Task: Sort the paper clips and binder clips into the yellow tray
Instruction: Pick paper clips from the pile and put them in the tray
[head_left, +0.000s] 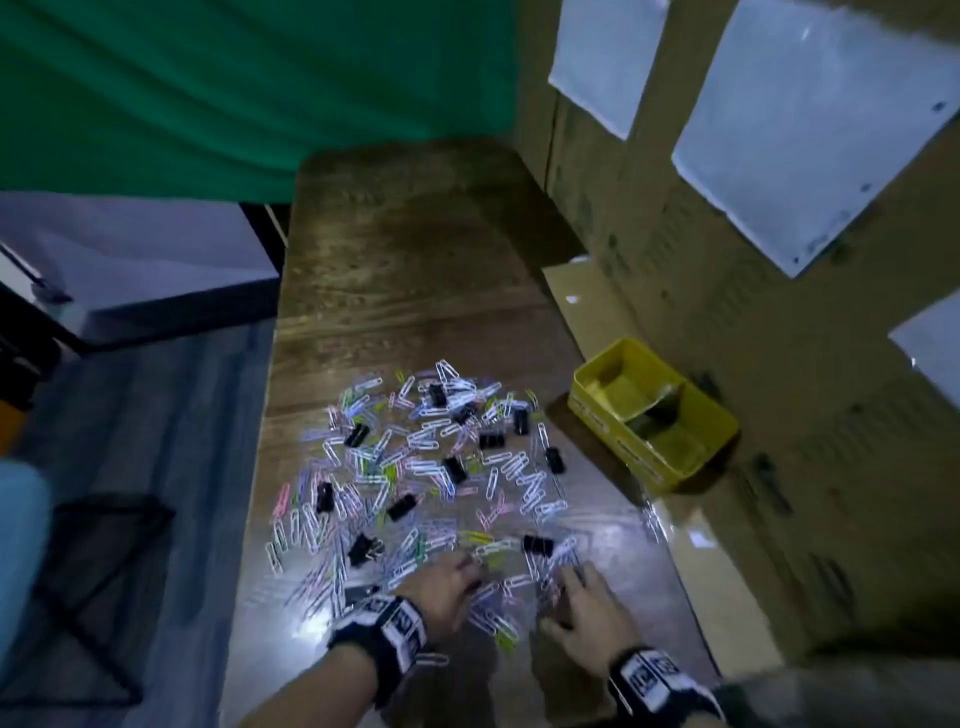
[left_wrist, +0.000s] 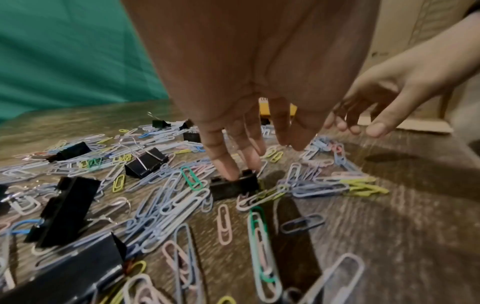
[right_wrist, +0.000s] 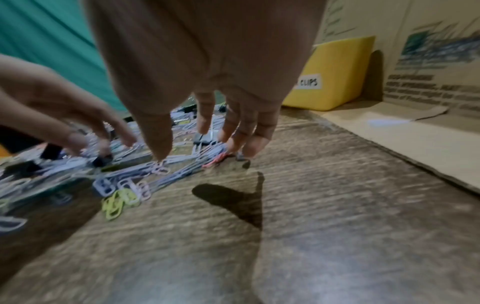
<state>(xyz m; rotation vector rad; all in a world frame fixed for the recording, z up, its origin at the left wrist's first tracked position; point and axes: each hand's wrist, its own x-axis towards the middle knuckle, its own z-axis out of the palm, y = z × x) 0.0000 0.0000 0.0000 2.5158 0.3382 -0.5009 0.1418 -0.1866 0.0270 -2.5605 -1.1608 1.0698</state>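
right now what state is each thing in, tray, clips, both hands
yellow tray: upright, both compartments look empty
paper clips: scattered loose on the table
binder clips: scattered among them
left hand: fingers straight, tips on a binder clip
right hand: fingers spread, tips on paper clips

Tray label (right_wrist: 308, 82) half hidden

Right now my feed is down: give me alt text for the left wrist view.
The left hand reaches down, fingertips touching a black binder clip amid scattered coloured paper clips on a wooden table. The right hand hovers open alongside.
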